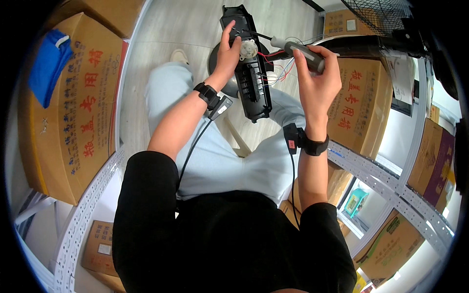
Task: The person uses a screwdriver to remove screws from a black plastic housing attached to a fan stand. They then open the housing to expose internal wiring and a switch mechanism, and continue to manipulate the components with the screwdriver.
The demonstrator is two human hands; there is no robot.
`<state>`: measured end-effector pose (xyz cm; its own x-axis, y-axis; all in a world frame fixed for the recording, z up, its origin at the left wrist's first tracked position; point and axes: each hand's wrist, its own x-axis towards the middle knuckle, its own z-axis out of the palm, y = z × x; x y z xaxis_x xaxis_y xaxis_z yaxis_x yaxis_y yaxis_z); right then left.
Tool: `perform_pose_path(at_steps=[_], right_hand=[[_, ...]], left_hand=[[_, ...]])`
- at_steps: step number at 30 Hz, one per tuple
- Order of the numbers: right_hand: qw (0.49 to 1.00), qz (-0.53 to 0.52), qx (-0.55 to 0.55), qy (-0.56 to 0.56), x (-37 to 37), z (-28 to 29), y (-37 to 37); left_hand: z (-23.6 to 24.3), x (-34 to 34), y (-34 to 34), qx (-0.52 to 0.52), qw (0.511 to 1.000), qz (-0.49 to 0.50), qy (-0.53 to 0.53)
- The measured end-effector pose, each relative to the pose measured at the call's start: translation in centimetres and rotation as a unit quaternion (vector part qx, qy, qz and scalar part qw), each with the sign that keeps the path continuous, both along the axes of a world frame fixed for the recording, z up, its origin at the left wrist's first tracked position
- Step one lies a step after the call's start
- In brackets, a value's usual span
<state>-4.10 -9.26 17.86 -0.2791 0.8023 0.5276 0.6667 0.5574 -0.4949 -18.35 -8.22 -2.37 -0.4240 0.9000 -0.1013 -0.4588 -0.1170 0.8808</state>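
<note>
Gripping the upper part of a long black plastic housing panel [250, 73], the left hand [227, 56] has its fingers curled round the panel's left edge and its thumb pressed near a small round grey-white motor [248, 49] mounted on the panel's inner face. The panel's long axis runs away from the person, its far end pointing up and slightly left in the view, its near end hanging over the lap in pale blue trousers [215, 156]. Red, white and black wires [276, 68] trail from the panel's right side toward the right hand. That right hand [317, 80] is clamped round a dark-handled screwdriver [300, 51], which lies roughly crosswise, its tip end aimed left toward the motor. The panel sits between the two hands, touching the left and just beside the right. Each wrist wears a black strap with a cable. Brown cardboard boxes [73, 112] on grey metal shelving [371, 171] flank the person on both sides.
</note>
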Motion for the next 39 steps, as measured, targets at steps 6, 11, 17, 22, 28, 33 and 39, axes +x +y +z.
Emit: perform_pose_path(at_steps=[6, 11, 17, 22, 28, 33, 39], right_hand=[[1.000, 0.000, -0.014, -0.020, -1.1, -0.9, 0.8], [1.000, -0.008, -0.025, -0.018, -1.3, -0.6, 0.6], [1.000, -0.014, -0.012, -0.022, -1.2, -0.9, 0.8], [0.999, -0.027, -0.012, 0.016, -0.7, -1.1, 0.4], [0.962, -0.054, -0.148, 0.223, 1.4, -0.1, -1.1], [0.789, 0.013, -0.399, 0.468, 7.7, -1.4, -0.8], [0.542, 0.108, -0.561, 0.617, 11.5, -3.6, -2.2]], left_hand=[[-1.0, 0.4, 0.4, 0.009, 0.998, 0.023, 0.051], [-1.0, 0.4, 0.4, -0.025, 0.998, 0.022, 0.055], [-0.6, 0.3, 0.3, -0.029, 0.998, 0.023, 0.047], [-1.1, 0.4, 0.4, -0.037, 0.996, 0.042, 0.069], [-0.8, 0.2, 0.4, -0.038, 0.998, 0.034, 0.041], [-0.3, 0.1, 0.1, -0.041, 0.998, 0.036, 0.017], [0.1, -0.6, 0.2, -0.015, 0.998, 0.032, -0.049]])
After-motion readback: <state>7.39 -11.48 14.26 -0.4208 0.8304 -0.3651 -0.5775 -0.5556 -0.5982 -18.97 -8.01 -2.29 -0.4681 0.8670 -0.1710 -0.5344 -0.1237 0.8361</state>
